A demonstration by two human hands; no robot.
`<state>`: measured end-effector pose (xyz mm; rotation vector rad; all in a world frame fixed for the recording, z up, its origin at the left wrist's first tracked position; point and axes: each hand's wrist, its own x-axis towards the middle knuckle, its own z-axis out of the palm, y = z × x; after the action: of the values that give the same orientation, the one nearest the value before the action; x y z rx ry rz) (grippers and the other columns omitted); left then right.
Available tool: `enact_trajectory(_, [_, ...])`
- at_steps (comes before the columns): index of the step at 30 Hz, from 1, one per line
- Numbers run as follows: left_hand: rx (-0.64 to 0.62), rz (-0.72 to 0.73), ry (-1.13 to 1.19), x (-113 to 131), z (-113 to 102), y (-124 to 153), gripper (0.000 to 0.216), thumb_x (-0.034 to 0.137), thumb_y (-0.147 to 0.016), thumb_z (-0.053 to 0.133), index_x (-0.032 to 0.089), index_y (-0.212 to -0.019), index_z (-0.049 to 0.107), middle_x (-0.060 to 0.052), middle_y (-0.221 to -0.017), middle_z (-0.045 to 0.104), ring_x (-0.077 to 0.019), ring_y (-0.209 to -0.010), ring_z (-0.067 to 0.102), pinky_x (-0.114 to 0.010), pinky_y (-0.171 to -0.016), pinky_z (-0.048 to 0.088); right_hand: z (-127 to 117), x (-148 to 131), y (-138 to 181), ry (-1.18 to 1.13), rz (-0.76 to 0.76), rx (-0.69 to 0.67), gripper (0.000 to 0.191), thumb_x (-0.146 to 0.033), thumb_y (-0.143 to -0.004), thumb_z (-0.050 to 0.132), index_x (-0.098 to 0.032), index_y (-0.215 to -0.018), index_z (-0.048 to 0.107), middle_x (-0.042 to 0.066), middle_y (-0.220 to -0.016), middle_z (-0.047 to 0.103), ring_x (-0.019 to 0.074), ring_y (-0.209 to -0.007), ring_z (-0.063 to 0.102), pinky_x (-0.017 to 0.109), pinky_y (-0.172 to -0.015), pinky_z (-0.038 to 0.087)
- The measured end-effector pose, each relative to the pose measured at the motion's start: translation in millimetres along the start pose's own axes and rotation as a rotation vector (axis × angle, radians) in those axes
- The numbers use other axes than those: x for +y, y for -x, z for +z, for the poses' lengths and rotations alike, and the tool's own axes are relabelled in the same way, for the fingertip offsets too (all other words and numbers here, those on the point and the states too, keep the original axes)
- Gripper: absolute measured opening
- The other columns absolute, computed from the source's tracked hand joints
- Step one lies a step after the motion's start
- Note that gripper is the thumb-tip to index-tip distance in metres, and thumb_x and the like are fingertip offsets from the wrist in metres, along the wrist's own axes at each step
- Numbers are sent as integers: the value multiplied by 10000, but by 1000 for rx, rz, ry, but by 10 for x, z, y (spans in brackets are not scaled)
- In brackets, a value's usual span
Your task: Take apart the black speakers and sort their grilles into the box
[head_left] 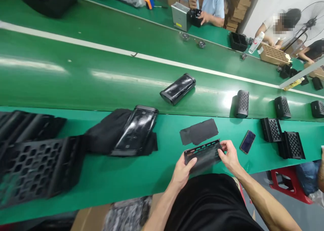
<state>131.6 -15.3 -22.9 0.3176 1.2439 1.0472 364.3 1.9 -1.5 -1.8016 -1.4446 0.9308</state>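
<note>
Near the table's front edge, a black plastic speaker grille is held between my two hands. A row of slots runs along its upper edge; its lower part is blurred. My left hand grips the left end, thumb on top. At the right end, my right hand pinches the corner. Just beyond the grille lie thin black fabric sheets. Further left, a glossy black speaker body rests on a pile of black fabric.
Stacked perforated black grilles fill the left side. Another glossy speaker body lies on the green conveyor. To the right are a phone, more grilles and an upright speaker. Co-workers sit across the line.
</note>
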Motion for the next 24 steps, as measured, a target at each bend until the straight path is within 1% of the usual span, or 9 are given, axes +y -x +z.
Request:
enact_trajectory(3, [17, -16, -3, 18, 4, -12, 849, 629, -499, 1026, 193, -1177, 756, -138, -1270, 797, -366, -1243, 715, -518, -1182, 523, -179, 106, -393, -49, 89, 149, 524, -522, -809, 783, -246, -1224, 621, 96, -1159, 675, 237, -908, 678, 403, -851, 612])
enact_trajectory(5, [23, -23, -3, 48, 14, -9, 828, 632, -510, 1021, 197, -1162, 754, -137, -1282, 794, -374, -1262, 710, -528, -1186, 524, -381, 184, -847, -108, 220, 349, 753, -636, -749, 818, -256, -1345, 558, 131, -1288, 633, 244, -964, 674, 397, -821, 624])
enact_trajectory(7, [16, -36, -3, 82, 20, -10, 806, 626, -515, 1020, 201, -1146, 753, -135, -1284, 795, -383, -1280, 705, -539, -1193, 523, -610, 250, -1361, -256, 380, 455, 883, -722, -728, 793, -278, -1428, 489, 131, -1290, 617, 235, -921, 675, 401, -746, 632])
enact_trajectory(11, [11, -60, -10, 154, 20, -17, 768, 623, -528, 1018, 212, -1123, 758, -128, -1248, 805, -392, -1291, 704, -542, -1191, 529, -1026, 310, -2174, -449, 465, 408, 824, -737, -776, 728, -286, -1422, 487, 69, -1105, 652, 175, -711, 624, 386, -637, 605])
enact_trajectory(14, [21, -58, -22, 213, 38, -20, 740, 613, -543, 1015, 216, -1118, 768, -122, -1237, 808, -388, -1297, 702, -530, -1184, 539, -1258, 316, -2464, -451, 421, 386, 738, -684, -781, 750, -274, -1363, 556, 64, -1080, 668, 150, -689, 607, 336, -630, 578])
enact_trajectory(17, [4, -53, -31, 256, 84, -57, 776, 601, -548, 1016, 211, -1174, 774, -129, -1278, 798, -382, -1312, 693, -512, -1184, 538, -1342, 300, -2458, -447, 413, 366, 708, -669, -783, 768, -265, -1335, 585, 76, -1105, 686, 143, -718, 625, 290, -623, 565])
enact_trajectory(20, [-7, -54, -26, 267, 141, -137, 795, 605, -567, 1005, 209, -1215, 770, -137, -1309, 786, -376, -1307, 692, -487, -1159, 554, -1186, 253, -2055, -451, 424, 317, 703, -685, -752, 802, -262, -1281, 612, 77, -1109, 710, 166, -784, 679, 277, -630, 580])
enact_trajectory(22, [-13, -55, -16, 270, 182, -188, 772, 596, -585, 997, 207, -1212, 769, -136, -1307, 782, -372, -1288, 697, -469, -1122, 574, -965, 209, -1593, -498, 450, 170, 732, -684, -700, 863, -255, -1251, 645, 89, -1107, 745, 210, -861, 739, 319, -687, 621])
enact_trajectory(24, [-31, -52, -10, 287, 226, -212, 737, 571, -598, 997, 200, -1193, 771, -133, -1286, 784, -363, -1257, 703, -453, -1092, 581, -729, 150, -1089, -612, 513, -142, 798, -686, -683, 905, -264, -1315, 660, 103, -1143, 778, 252, -925, 778, 377, -748, 645])
